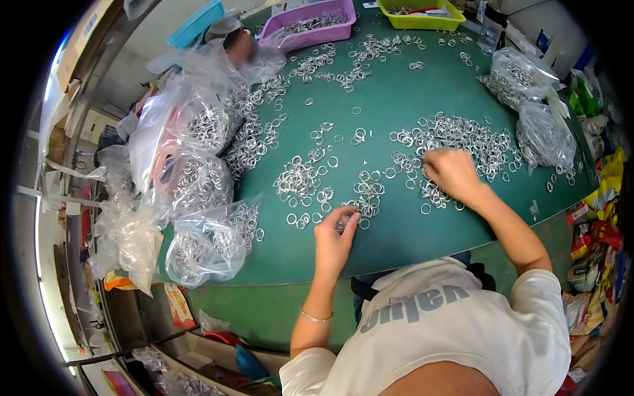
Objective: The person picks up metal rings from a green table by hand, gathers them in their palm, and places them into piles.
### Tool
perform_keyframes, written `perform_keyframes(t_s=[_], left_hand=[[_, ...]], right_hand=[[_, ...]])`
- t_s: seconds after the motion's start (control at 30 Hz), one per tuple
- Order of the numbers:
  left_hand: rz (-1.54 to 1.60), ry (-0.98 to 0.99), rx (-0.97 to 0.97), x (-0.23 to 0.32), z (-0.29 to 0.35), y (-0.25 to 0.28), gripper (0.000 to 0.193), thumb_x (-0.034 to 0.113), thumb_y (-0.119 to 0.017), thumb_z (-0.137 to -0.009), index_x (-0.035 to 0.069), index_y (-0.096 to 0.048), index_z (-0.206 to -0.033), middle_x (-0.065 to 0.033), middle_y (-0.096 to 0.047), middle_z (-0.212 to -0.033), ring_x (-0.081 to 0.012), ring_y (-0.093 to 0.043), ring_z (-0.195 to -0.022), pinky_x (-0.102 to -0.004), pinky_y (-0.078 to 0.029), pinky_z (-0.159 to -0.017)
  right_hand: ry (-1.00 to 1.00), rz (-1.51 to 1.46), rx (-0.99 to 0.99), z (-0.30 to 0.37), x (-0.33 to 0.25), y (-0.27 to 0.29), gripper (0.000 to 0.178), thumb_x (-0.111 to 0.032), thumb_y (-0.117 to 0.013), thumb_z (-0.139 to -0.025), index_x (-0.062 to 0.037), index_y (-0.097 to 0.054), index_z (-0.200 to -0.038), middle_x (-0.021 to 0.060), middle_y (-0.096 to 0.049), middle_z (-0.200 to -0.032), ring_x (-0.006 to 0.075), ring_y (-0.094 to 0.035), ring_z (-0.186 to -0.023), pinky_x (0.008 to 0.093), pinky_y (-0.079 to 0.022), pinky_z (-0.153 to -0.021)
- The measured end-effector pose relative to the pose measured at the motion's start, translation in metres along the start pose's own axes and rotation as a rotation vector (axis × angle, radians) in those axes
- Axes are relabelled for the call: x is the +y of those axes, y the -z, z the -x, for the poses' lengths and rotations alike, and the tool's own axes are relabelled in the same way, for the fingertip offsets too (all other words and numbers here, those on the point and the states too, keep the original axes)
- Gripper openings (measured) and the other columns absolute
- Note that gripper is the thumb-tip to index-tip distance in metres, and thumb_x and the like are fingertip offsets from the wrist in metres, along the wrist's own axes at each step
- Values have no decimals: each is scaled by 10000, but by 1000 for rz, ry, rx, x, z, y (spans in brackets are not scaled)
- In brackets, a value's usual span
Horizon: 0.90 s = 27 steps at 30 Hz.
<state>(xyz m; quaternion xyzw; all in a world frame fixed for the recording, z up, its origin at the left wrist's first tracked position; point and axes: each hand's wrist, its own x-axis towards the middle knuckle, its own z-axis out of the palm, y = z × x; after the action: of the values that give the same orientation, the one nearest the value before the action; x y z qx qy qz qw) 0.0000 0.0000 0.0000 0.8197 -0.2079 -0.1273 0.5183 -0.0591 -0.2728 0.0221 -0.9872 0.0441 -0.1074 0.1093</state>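
Note:
Small silver metal rings lie in loose heaps on a green table (396, 247). My left hand (335, 239) is near the front edge, thumb and fingers curled toward each other around a few rings (341, 226). Just beyond its fingertips is a small cluster of rings (366, 195), and to its left a rounder heap (297, 178). My right hand (454, 173) rests at the near left side of the biggest heap of rings (472, 138). Its fingers are bent down and closed; whatever they hold is hidden beneath them.
Clear plastic bags full of rings (205, 185) crowd the left side. More bags (545, 132) stand at the right edge. At the back are a purple basket (310, 32), a yellow-green basket (422, 21) and a dark clear bottle (490, 33). A blurred hand (241, 49) shows at the far left.

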Motion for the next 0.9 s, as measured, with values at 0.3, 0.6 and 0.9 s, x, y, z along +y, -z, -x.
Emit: perform_keyframes(t_s=[0.3, 0.6, 0.9], left_hand=[[-549, -209, -37, 17, -24, -6, 310, 139, -712, -687, 83, -583, -964, -56, -520, -577, -214, -507, -469, -314, -387, -445], [-545, 109, 215, 6, -14, 39, 202, 55, -599, -754, 77, -552, -948, -92, -578, -625, -269, -556, -513, -367, -426, -474], [-530, -3, 76, 13, 8, 26, 213, 98, -612, -773, 60, -591, -982, -99, -584, -724, -268, -560, -549, -359, -430, -487]], right_hand=[[225, -166, 4, -34, -35, -16, 128, -149, -588, -756, -35, -533, -776, 115, -595, -691, 297, -577, -589, 401, -444, -488], [-127, 73, 92, -49, -17, 15, 231, -179, -640, -741, -39, -539, -894, 121, -583, -613, 312, -567, -526, 390, -430, -455], [328, -209, -208, -46, -53, -29, 219, -203, -611, -769, -76, -519, -923, 100, -588, -658, 294, -563, -527, 390, -408, -433]])
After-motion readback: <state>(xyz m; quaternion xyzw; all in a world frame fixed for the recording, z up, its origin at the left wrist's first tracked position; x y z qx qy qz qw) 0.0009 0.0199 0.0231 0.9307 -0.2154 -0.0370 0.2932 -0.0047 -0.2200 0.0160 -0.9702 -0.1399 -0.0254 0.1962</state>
